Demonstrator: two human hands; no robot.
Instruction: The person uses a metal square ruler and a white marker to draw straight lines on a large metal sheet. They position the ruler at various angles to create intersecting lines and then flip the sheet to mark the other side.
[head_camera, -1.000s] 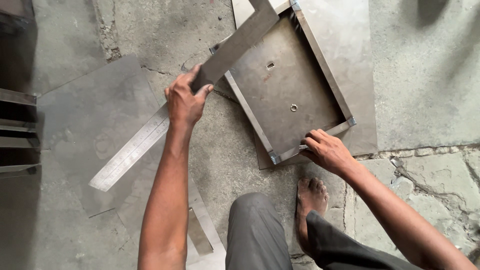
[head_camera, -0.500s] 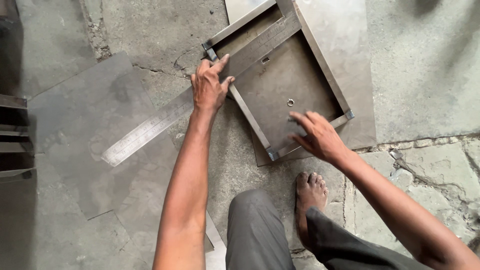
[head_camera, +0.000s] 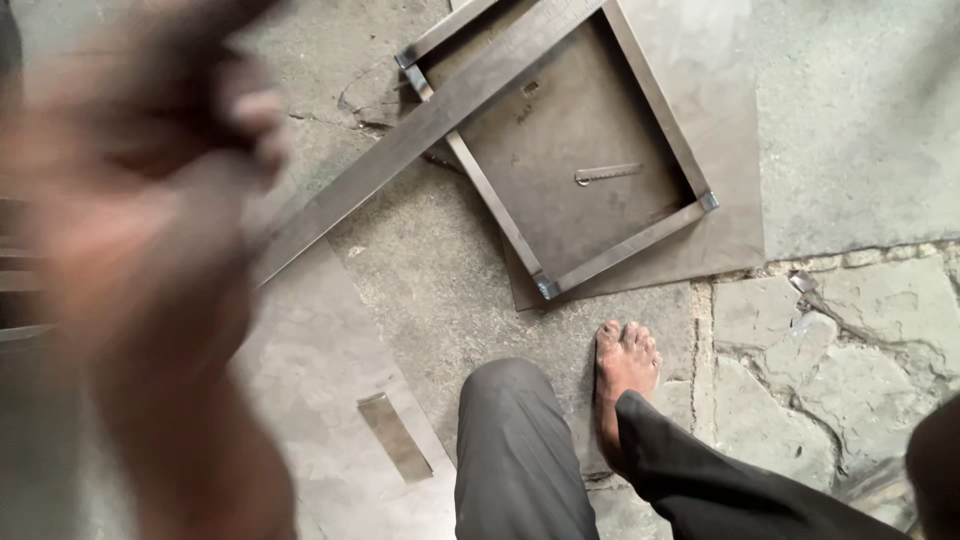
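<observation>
The long flat grey steel bar (head_camera: 440, 115) is laid diagonally across the upper left corner of the square grey steel frame (head_camera: 660, 225), which is rested on a thin metal sheet (head_camera: 735, 230) on the concrete floor (head_camera: 850, 110). It is judged stiff, fairly heavy and sharp-edged, best gripped across its width near the middle. The left hand (head_camera: 150, 200) is raised close to the camera and blurred, so its grip cannot be told; the right hand is not seen.

Long steel strip (head_camera: 440, 120) across square frame (head_camera: 620, 240)
</observation>
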